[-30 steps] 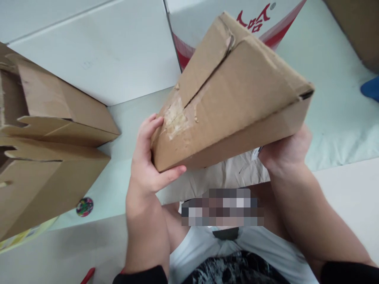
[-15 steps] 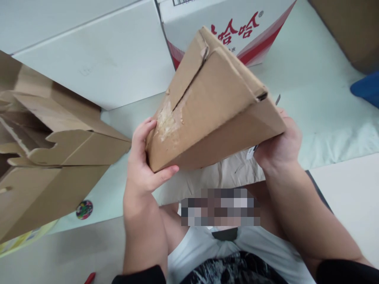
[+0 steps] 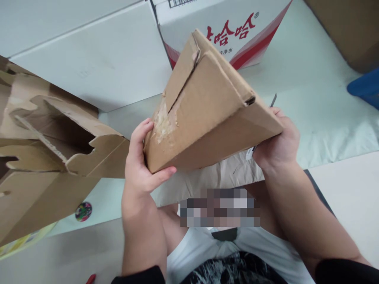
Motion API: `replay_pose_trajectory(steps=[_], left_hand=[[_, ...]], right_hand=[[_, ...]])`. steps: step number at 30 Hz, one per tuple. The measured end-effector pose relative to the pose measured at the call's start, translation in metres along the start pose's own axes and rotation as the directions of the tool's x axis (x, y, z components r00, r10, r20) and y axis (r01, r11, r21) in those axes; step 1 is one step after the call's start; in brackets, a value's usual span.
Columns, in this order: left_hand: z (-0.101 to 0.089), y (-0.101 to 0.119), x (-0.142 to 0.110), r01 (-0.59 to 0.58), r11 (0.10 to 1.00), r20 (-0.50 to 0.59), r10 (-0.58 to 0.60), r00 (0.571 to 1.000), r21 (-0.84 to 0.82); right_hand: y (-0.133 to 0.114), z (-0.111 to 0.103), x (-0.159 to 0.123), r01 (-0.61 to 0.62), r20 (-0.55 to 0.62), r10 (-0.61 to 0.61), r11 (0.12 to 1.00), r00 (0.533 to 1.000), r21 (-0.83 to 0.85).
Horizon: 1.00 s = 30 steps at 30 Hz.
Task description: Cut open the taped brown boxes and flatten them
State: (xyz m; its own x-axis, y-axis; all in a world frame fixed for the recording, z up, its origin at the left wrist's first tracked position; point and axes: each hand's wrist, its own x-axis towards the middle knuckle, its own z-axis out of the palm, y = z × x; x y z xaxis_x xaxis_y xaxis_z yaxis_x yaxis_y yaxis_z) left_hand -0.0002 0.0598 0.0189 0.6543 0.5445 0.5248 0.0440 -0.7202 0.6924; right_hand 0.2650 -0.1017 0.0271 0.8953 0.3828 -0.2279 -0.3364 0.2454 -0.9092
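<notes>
I hold a closed brown cardboard box (image 3: 213,114) up in front of me with both hands, tilted so one corner points away. Its top seam is slit and shows torn tape residue near the left end. My left hand (image 3: 139,165) grips the box's near left corner, thumb underneath and fingers up the side. At the right end my right hand (image 3: 278,144) is wrapped around the lower corner, and a thin dark blade tip (image 3: 272,100) sticks up behind it. A crumpled brown paper package (image 3: 213,177) lies below the box on my lap.
An opened, torn brown carton (image 3: 50,157) lies at the left. A big white box (image 3: 89,51) stands behind it. A white carton with red print (image 3: 225,27) is at the back. A blue object (image 3: 365,88) sits at the right edge. A small round colourful sticker (image 3: 83,211) lies on the floor.
The box has turned and swung left, closer to me, with both hands keeping their grip. The view has shifted, so more of the red-printed carton and the open carton shows.
</notes>
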Motion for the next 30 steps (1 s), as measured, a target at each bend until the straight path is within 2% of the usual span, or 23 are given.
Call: replay_pose_trajectory(steps=[11,21,30], left_hand=[[0.0016,0.0002,-0.0001,0.0,0.999,-0.02,0.001,1.0,0.039],[-0.0001,-0.0018,-0.0002,-0.015,1.0,-0.02,0.015,1.0,-0.013],[0.0014,-0.0035,-0.0001,0.012,1.0,-0.025,-0.012,1.0,0.002]], right_hand=[[-0.0001,-0.0009,0.0021,0.007,0.011,-0.007,1.0,1.0,-0.005],[-0.0044,0.0023,-0.0008,-0.035,-0.004,0.035,0.999,0.999,-0.003],[-0.0017,-0.0015,0.0021,-0.015,0.056,0.016,1.0,0.998,-0.016]])
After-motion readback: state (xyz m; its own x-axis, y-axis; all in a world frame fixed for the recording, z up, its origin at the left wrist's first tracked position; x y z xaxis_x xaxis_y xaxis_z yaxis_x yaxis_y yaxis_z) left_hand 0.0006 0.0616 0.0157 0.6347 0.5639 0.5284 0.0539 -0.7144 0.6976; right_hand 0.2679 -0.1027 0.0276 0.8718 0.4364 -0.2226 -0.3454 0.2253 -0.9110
